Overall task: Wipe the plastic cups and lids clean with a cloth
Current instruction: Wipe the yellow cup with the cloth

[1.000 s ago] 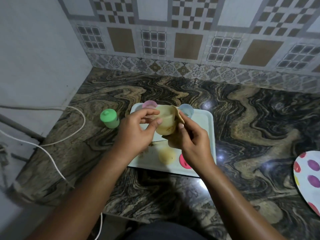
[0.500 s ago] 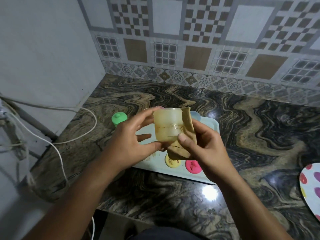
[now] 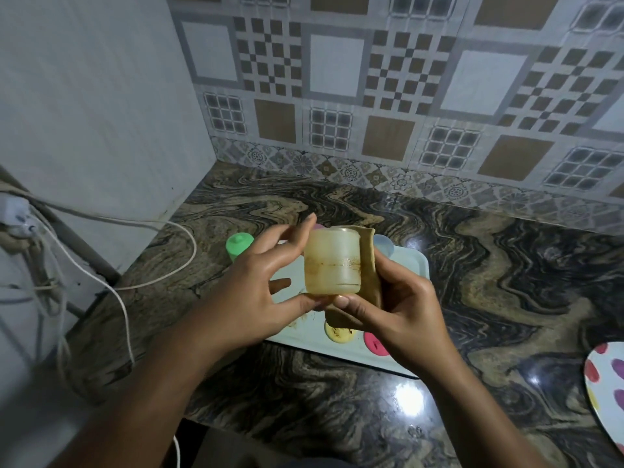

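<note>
A cloudy yellow plastic cup (image 3: pixel 332 261) with brown stains is held up over a pale tray (image 3: pixel 410 265). My left hand (image 3: pixel 263 285) grips it, thumb under the base and fingers at the rim. My right hand (image 3: pixel 395 305) presses a tan cloth (image 3: pixel 368 261) against the cup's right side. On the tray lie a yellow lid (image 3: pixel 339 333) and a pink lid (image 3: pixel 374 344). A blue cup (image 3: pixel 383 246) and a pink cup (image 3: pixel 318 226) peek out behind the held cup. A green lidded cup (image 3: pixel 238 246) stands on the counter left of the tray.
A dark marbled counter (image 3: pixel 489 298) runs to a tiled back wall. White cables (image 3: pixel 162 261) trail over its left end from a plug at the far left. A white plate with coloured dots (image 3: pixel 607 383) lies at the right edge.
Both hands have lifted the yellow cup and cloth up from the tray toward me. The cup now shows its stained side, and the cloth has shifted to its right side.
</note>
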Motion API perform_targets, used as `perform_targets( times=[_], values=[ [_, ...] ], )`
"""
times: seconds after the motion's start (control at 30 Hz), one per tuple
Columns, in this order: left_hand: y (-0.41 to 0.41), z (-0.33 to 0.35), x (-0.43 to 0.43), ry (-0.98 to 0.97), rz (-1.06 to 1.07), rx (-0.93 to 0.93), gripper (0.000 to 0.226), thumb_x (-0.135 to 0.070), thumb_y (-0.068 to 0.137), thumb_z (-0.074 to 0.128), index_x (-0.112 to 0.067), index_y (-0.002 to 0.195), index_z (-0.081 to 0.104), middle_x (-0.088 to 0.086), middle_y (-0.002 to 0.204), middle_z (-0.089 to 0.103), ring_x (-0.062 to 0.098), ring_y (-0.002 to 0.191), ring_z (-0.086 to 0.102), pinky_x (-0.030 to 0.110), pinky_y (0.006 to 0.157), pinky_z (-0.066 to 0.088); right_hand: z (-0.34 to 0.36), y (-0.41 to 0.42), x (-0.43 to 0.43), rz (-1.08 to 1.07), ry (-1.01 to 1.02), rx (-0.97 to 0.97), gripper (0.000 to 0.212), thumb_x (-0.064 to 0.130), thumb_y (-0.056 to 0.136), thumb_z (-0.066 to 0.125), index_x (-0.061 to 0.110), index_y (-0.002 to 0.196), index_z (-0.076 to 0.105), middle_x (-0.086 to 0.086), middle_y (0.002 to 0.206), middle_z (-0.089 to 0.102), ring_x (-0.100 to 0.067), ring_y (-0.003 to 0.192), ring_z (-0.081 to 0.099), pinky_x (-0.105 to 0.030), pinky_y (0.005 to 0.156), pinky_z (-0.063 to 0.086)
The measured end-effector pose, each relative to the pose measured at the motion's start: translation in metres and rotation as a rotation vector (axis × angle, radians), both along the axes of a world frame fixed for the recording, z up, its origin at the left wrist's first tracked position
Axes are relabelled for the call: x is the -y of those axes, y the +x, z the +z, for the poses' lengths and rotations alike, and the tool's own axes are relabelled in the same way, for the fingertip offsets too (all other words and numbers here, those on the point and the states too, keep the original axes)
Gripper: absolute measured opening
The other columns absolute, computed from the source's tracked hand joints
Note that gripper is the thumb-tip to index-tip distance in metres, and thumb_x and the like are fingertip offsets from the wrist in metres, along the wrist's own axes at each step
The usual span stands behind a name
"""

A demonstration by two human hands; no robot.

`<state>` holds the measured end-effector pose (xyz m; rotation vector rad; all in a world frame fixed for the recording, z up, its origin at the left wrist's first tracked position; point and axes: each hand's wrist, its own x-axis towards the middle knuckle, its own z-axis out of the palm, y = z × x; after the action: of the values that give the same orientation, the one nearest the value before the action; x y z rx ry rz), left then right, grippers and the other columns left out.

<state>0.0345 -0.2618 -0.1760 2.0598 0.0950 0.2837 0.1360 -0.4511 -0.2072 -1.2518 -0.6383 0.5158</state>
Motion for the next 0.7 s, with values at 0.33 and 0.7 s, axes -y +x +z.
perform_targets(
  times=[0.33, 0.7],
  values=[
    [0.010, 0.019, -0.004, -0.121, 0.147, 0.111, 0.020, -0.028, 0.081, 0.071, -0.026, 0.099, 0.078, -0.016, 0.095, 0.072, 0.009, 0.091, 0.070, 0.033, 0.070, 0.063, -0.005, -0.002, 0.000, -0.029, -0.126, 0.190, 0.087, 0.033, 0.075, 0.092, 0.022, 0.150, 0.050, 0.003, 0.127, 0.074, -0.025, 0.116, 0.071, -0.052, 0.097, 0.059],
    [0.019, 0.025, -0.001, -0.190, 0.121, 0.141, 0.023, -0.025, 0.079, 0.075, -0.041, 0.095, 0.078, -0.008, 0.101, 0.077, 0.019, 0.096, 0.073, 0.046, 0.075, 0.063, -0.019, -0.012, -0.008, -0.139, -0.002, 0.170, 0.072, 0.005, 0.077, 0.087, 0.025, 0.140, 0.057, -0.002, 0.100, 0.081, -0.030, 0.089, 0.079, -0.048, 0.076, 0.065]
  ],
)
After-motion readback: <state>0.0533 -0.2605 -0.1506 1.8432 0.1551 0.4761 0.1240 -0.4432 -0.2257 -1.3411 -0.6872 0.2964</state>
